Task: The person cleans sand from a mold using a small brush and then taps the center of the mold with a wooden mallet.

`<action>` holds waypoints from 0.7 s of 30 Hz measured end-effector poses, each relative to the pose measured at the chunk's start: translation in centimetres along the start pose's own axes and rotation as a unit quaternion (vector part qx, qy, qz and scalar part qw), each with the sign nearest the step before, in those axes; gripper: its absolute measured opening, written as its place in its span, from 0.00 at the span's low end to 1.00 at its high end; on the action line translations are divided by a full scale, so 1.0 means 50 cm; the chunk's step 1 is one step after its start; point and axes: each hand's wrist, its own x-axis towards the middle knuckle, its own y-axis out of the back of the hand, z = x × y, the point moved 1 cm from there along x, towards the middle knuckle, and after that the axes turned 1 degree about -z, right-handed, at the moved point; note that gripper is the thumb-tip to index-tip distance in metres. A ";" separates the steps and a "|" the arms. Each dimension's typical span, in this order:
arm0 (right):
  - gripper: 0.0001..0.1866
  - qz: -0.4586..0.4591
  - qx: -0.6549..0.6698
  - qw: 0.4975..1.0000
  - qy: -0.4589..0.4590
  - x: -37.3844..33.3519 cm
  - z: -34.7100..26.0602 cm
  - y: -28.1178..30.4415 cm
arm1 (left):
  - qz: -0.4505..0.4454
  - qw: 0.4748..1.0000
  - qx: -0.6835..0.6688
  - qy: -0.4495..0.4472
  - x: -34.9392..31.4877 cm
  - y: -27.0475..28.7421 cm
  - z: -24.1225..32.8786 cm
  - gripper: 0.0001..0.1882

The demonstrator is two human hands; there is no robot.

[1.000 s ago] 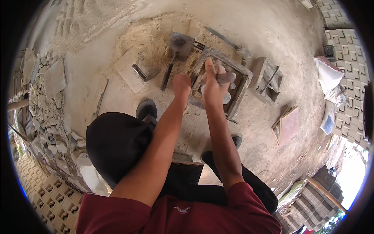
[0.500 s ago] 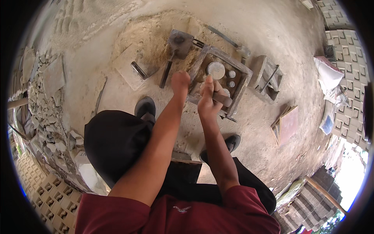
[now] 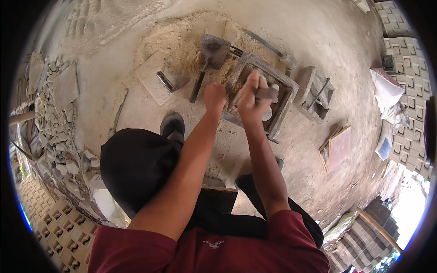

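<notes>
A square moulding frame [image 3: 286, 109] lies on the sandy ground in front of me, with several pale round pieces [image 3: 267, 113] inside it. My right hand [image 3: 253, 101] is closed around the handle of a tool [image 3: 268, 93] over the inside of the frame. Only the handle's rounded end shows clearly; the working end is hidden and blurred. My left hand [image 3: 215, 97] is a fist by the frame's left side, and what it holds, if anything, is hidden. Left of that fist lies a flat square-bladed shovel [image 3: 214, 49] with a dark handle, on the sand.
A pale board [image 3: 152, 68] with a shiny metal cylinder [image 3: 165, 82] lies to the left. Right of the frame stands a box [image 3: 307, 79] with a bar across it. Thin boards [image 3: 339, 145], a white sack [image 3: 387, 86] and rubble [image 3: 54, 123] lie farther out.
My right hand has moved up and right with the tool, now covering the large round piece. My left fist has shifted only slightly.
</notes>
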 end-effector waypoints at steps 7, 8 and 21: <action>0.22 -0.006 -0.056 0.997 0.043 0.084 0.053 -0.030 | -0.027 0.986 0.125 -0.108 0.047 -0.007 -0.047 0.27; 0.21 -0.062 -0.040 0.996 0.046 0.098 0.055 -0.034 | -0.026 0.995 0.071 -0.061 0.035 -0.010 -0.038 0.27; 0.24 0.003 -0.022 1.000 0.008 0.206 0.073 -0.011 | -0.004 1.000 0.018 -0.006 0.010 -0.009 -0.010 0.28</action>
